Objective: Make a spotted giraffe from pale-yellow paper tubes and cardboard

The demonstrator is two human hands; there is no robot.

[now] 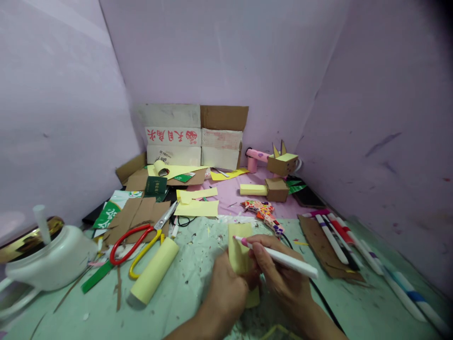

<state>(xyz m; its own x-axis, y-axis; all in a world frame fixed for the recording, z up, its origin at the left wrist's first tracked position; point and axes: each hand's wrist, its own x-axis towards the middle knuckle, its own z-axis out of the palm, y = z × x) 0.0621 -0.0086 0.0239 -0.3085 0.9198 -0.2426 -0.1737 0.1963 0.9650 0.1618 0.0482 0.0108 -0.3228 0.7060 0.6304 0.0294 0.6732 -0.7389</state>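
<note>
My left hand [228,290] is closed around a pale yellow paper tube [239,236], which stands up between my two hands. In my right hand [283,276] is a white marker [288,260] with a pink tip end. The marker's tip touches or nearly touches the upper front of the tube; I cannot tell which. Part of the tube's lower half is hidden behind my fingers. To the left lies another yellow paper tube [155,271], beside scissors [136,245] with red and yellow handles.
Several markers [332,238] lie at the right on and around a cardboard piece [322,243]. A white teapot-like vessel [65,259] stands at the left. Behind are yellow paper strips [196,208], a small cardboard box [277,190], a pink glue gun [252,160] and a cardboard carton [173,141].
</note>
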